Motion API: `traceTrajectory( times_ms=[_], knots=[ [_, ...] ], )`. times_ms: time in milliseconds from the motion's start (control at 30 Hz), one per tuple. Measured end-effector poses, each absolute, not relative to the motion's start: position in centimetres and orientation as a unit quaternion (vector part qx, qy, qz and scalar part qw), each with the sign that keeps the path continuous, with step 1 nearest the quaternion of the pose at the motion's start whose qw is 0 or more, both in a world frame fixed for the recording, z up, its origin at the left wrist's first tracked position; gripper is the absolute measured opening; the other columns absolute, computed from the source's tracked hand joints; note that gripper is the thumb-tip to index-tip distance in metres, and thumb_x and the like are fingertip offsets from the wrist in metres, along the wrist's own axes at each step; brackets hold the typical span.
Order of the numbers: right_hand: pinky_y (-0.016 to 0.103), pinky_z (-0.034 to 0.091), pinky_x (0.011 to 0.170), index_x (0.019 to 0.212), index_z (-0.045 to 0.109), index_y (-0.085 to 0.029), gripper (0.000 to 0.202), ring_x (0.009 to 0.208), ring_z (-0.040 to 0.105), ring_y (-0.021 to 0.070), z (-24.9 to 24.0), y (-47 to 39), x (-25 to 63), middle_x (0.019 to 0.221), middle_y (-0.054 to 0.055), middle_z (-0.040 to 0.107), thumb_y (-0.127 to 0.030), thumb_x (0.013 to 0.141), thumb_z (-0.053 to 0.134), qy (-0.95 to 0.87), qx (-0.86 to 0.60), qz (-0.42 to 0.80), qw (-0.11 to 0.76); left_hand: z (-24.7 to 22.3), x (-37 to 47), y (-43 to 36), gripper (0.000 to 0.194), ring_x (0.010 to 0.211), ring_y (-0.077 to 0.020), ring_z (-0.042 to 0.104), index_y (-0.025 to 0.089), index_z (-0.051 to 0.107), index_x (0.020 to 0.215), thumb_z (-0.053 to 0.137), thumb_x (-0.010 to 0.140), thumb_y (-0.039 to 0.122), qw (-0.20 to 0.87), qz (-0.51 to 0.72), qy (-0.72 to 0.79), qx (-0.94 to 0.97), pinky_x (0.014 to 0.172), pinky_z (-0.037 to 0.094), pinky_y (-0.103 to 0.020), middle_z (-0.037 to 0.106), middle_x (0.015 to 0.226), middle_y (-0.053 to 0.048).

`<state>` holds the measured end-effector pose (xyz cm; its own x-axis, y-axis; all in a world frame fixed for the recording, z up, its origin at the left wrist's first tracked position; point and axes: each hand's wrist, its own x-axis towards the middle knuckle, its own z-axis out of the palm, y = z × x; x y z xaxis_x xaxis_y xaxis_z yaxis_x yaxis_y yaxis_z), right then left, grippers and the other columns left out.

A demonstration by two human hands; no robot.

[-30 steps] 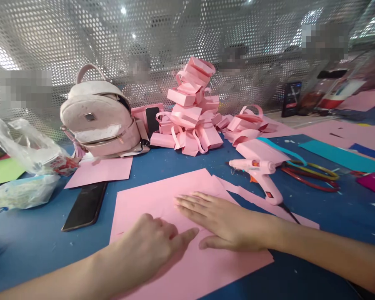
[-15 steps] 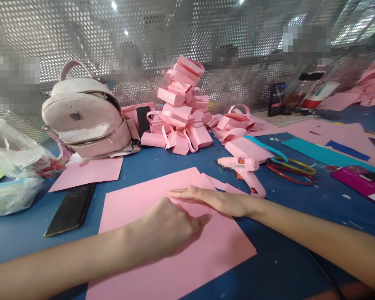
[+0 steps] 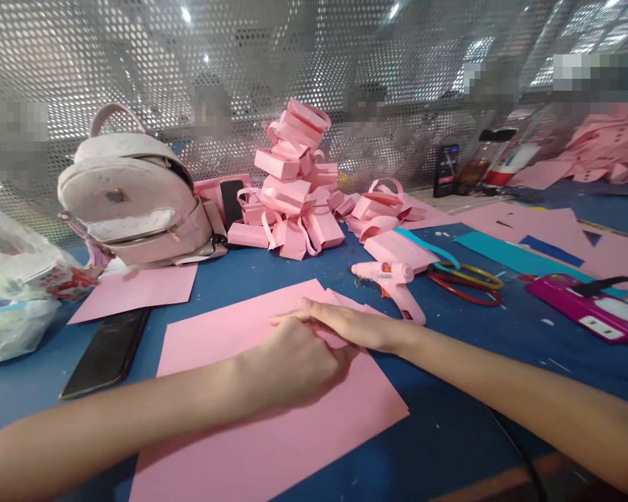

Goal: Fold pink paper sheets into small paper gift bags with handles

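At the back, a metal screen (image 3: 272, 49) with many small holes; before it, a blue table (image 3: 235, 274). Near the table's near edge, about midway between its sides, a pink sheet (image 3: 251, 446), lying flat. Long axis seemingly from near edge toward far edge, a little skewed, with far end toward the pile (image 3: 287, 192); near end cut off, so not fully certain. Upon the sheet, left hand (image 3: 298, 359), fingers curled, tips mostly hidden: whether gripping something, cannot tell. Close behind, overlapped in view, right hand (image 3: 348, 324), fingers straight and together, nothing gripped as far as visible. Already done, to judge by the pile at the far edge: many pink boxes, some with loops. On the sheet, no box shape yet; by judgement an early stage, shaping apparently all left. Beyond the sheet's right side, a glue gun (image 3: 398, 274), nozzle leftward. Toward the table's right edge, a magenta power strip (image 3: 557, 300). Toward the left edge, a black phone (image 3: 107, 352); farther, a backpack (image 3: 130, 202).
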<state>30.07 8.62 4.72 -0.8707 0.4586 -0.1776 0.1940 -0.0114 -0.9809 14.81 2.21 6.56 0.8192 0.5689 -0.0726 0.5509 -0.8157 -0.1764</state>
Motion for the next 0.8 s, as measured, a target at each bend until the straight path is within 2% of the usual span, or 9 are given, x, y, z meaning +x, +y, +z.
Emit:
traceTrajectory(
  times_ms=[167,367,500,567,667,800],
  knots=[
    [0.042,0.018,0.122,0.137,0.060,-0.025,0.062,0.142,0.038,0.0267,4.4,8.8,30.3,0.149,0.002,0.052,-0.065,0.101,0.030,-0.674,-0.256,0.687,0.091,6.5,16.0,2.6,0.041,0.078,-0.0307,0.068,0.013,0.061,0.129,0.052,0.089,0.010,0.100,0.107,-0.276,-0.950,0.061,0.046,-0.037,0.073,0.099,-0.012],
    [0.040,0.016,0.123,0.138,0.059,-0.020,0.065,0.143,0.038,0.0258,4.6,8.4,30.1,0.148,0.004,0.053,-0.064,0.100,0.030,-0.700,-0.234,0.667,0.102,5.2,16.5,2.9,0.038,0.076,-0.0316,0.068,0.011,0.066,0.121,0.054,0.085,0.008,0.099,0.094,-0.281,-0.950,0.060,0.049,-0.041,0.073,0.094,-0.013],
    [0.042,0.017,0.123,0.138,0.059,-0.023,0.065,0.144,0.038,0.0258,4.8,8.3,30.1,0.149,0.003,0.052,-0.066,0.100,0.029,-0.698,-0.246,0.666,0.098,4.6,16.9,2.9,0.032,0.087,-0.0302,0.068,0.013,0.066,0.121,0.054,0.092,0.014,0.102,0.093,-0.299,-0.944,0.075,0.051,-0.045,0.073,0.097,-0.009],
    [0.044,0.017,0.123,0.139,0.058,-0.024,0.067,0.144,0.038,0.0263,4.9,8.2,30.1,0.150,0.003,0.051,-0.067,0.099,0.028,-0.702,-0.249,0.660,0.097,4.2,17.1,2.9,0.027,0.095,-0.0276,0.067,0.015,0.064,0.121,0.057,0.096,0.023,0.106,0.095,-0.314,-0.939,0.083,0.053,-0.045,0.070,0.108,-0.008],
    [0.044,0.017,0.123,0.140,0.057,-0.025,0.069,0.144,0.037,0.0266,4.9,8.1,30.1,0.151,0.002,0.049,-0.069,0.098,0.026,-0.722,-0.240,0.641,0.099,4.1,17.0,2.7,0.033,0.102,-0.0258,0.065,0.015,0.059,0.126,0.059,0.097,0.032,0.115,0.092,-0.322,-0.935,0.088,0.054,-0.045,0.065,0.120,-0.009],
    [0.044,0.014,0.124,0.139,0.058,-0.022,0.069,0.146,0.033,0.0265,4.6,8.1,30.0,0.153,0.004,0.047,-0.068,0.099,0.026,-0.748,-0.222,0.617,0.099,4.6,15.7,1.6,0.043,0.093,-0.0314,0.068,0.011,0.050,0.139,0.048,0.096,0.015,0.131,0.078,-0.301,-0.941,0.082,0.049,-0.046,0.072,0.105,-0.013]
  ],
)
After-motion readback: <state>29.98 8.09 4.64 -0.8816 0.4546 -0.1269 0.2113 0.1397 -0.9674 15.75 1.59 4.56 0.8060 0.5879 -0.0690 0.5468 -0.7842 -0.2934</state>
